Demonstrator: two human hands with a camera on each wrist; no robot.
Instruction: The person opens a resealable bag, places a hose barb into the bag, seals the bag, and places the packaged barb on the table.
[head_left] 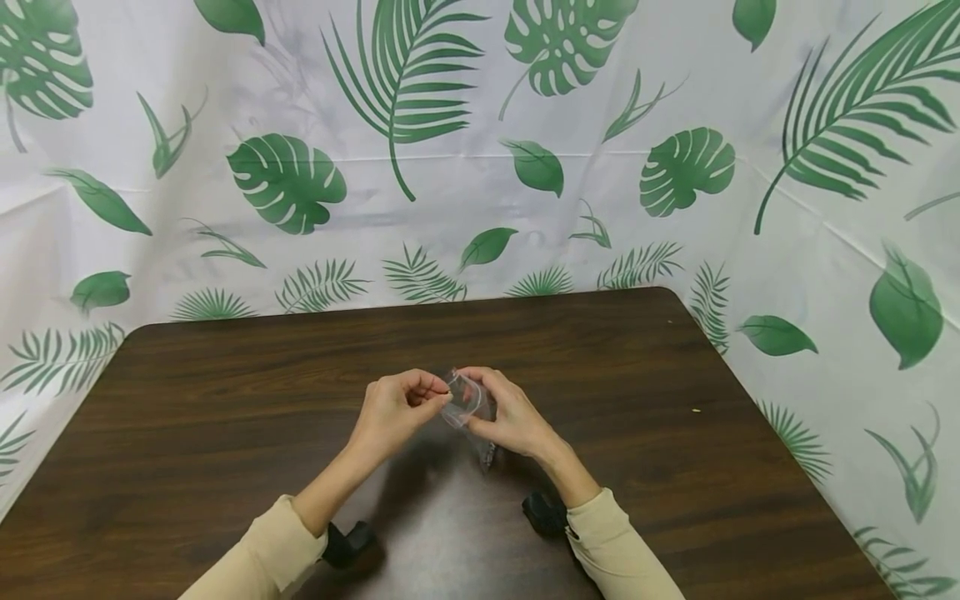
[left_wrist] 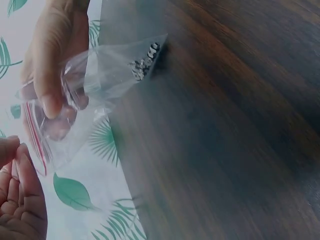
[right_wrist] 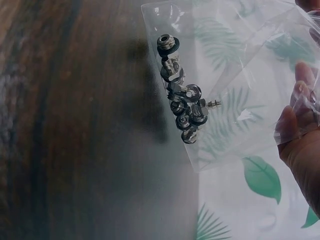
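My right hand (head_left: 517,417) grips a clear zip bag (left_wrist: 107,75) with a red line along its open mouth, thumb on one side and fingers on the other. In the bag's bottom corner lie several small metal fittings (right_wrist: 182,95), threaded, with black rings; one has a thin barbed tip. The bag hangs tilted above the table. At the bag's mouth, the thumb and forefinger of my left hand (head_left: 393,408) pinch together on something small and pale, mostly hidden by the fingertips. Its exact kind is too small to tell.
The dark wood-grain table (head_left: 225,400) has rounded far corners. A tiny pale scrap (head_left: 696,410) lies on its right side. Black wrist devices (head_left: 543,512) sit under both forearms. A white leaf-print cloth (head_left: 450,217) hangs behind the table and along its sides.
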